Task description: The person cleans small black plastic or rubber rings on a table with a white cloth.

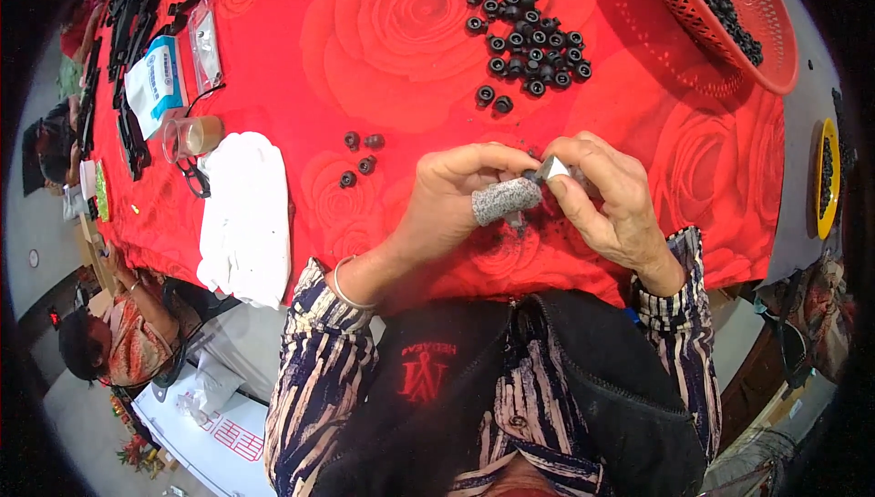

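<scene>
Work surface: table covered with red rose-patterned cloth [410, 92]. Left hand [444, 189]: thumb and grey-sleeved finger pinch small black part [531, 175], mostly hidden, above cloth near front edge. Right hand [609, 189]: closed, gripping small pale blade [555, 168] at part; exact contact not discernible. Four loose black pieces [366, 165] lie left of left hand. Larger cluster [539, 39] of similar pieces lies beyond both hands. Red perforated basket [782, 64], holding black pieces, sits at far right. White fabric [244, 224] lies at left.
</scene>
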`<state>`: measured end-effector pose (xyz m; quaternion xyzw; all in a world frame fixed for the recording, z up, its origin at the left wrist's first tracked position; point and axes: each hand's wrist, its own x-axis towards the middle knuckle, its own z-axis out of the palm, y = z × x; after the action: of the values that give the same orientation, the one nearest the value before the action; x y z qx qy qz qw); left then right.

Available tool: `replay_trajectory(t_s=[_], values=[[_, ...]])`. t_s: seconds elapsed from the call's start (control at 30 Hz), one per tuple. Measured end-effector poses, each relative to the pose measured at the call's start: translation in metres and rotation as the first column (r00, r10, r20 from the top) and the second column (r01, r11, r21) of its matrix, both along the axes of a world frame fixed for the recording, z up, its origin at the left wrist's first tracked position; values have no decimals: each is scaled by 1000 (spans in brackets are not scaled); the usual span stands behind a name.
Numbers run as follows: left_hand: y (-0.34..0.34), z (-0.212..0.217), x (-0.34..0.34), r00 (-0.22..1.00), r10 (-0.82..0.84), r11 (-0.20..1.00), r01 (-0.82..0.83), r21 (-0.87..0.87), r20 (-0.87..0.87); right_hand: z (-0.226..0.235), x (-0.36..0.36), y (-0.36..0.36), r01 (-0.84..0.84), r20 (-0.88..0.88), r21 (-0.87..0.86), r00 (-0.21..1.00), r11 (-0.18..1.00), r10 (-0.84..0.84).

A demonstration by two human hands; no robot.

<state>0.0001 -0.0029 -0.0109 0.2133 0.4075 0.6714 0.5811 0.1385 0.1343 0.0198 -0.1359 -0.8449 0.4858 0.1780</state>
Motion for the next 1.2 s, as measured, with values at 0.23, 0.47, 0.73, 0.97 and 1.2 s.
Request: replay_trajectory(t_s=[0.23,0.47,0.73,0.97,1.2], values=[[-1,4,3,998,-2,997,7,-78,61,-2,1,4,-26,39,-44,999,999,27],[0,1,5,995,-26,995,34,-91,94,-4,1,7,-58,34,-18,998,998,58],[1,2,8,998,-22,996,26,-81,55,-6,0,9,-85,9,-10,996,996,85],[1,-2,11,998,40,999,-41,-27,-52,-7,2,2,-58,-27,-71,998,996,56],[1,1,9,996,58,997,-62,-56,-67,-6,1,3,33,5,-94,999,995,-32]])
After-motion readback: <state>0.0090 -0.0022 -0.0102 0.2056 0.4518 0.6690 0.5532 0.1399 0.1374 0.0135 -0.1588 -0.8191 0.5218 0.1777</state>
